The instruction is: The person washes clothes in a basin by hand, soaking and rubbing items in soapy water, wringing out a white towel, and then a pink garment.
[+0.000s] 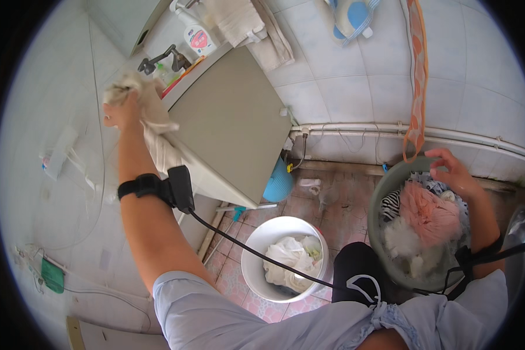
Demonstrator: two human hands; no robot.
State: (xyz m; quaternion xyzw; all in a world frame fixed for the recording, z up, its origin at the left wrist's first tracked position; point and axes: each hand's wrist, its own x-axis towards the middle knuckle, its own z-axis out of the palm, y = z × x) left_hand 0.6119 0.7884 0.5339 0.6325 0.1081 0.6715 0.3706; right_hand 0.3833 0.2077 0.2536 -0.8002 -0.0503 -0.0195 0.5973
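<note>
My left hand [124,111] is closed on a bunched cream cloth [155,107], beside the washing machine or cabinet with a plain beige panel [232,118]. Part of that cloth hangs down along its near edge. Over on the right, my right hand [457,175] is at the far rim of a grey-green basin [378,258], fingers apart and holding nothing; whether it touches the rim, I cannot tell. Inside the basin lie a crumpled pink garment [428,214], a black-and-white striped cloth [390,204] and white fabric [400,238] in water.
A white bucket [249,262] with pale cloth stands on the pink tiled floor [262,299]. Behind it is a blue round container [279,181]. A dark faucet [177,59] and a pump bottle [197,37] are at the upper left. An orange patterned strap [416,87] hangs above the basin.
</note>
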